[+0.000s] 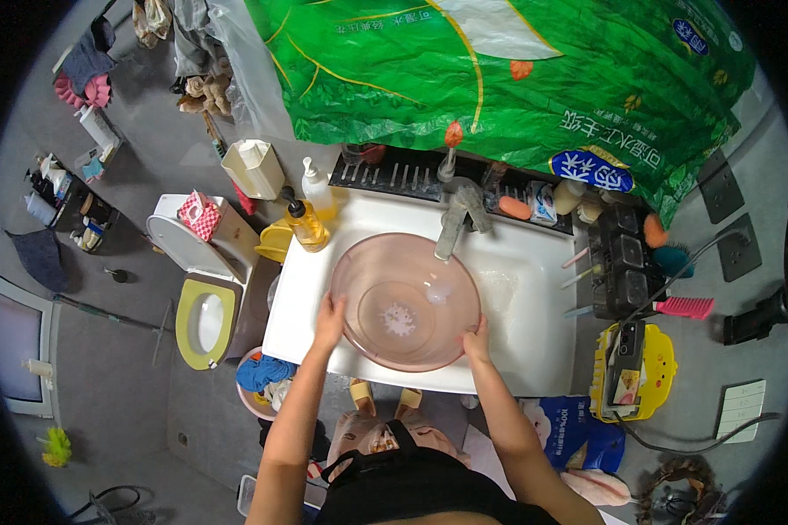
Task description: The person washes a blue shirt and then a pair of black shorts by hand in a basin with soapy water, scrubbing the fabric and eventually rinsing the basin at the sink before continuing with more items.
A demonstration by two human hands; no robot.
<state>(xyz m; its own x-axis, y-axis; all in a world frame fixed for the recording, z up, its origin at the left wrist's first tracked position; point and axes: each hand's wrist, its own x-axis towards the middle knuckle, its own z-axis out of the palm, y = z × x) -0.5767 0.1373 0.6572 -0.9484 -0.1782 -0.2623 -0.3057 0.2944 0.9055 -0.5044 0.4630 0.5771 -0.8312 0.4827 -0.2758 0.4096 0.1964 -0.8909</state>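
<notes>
A translucent pink plastic basin [381, 262] rests on the white washbasin counter [302, 315], its right part reaching over the sink bowl. My left hand [330, 321] grips the rim at the lower left. At the lower right, my right hand [476, 340] holds the same rim. The grey faucet [459, 220] stands behind the basin, with its spout end close to the far right rim. A white flower-like pattern shows on the basin's bottom; whether it contains water I cannot tell.
Left of the basin stand an amber pump bottle [306, 226] and a clear pump bottle [317, 190]. An orange soap bar [515, 207] lies on the back ledge. A yellow basket [660, 374] hangs at right; a toilet [207, 318] is at left. Green plastic packaging [381, 79] hangs above.
</notes>
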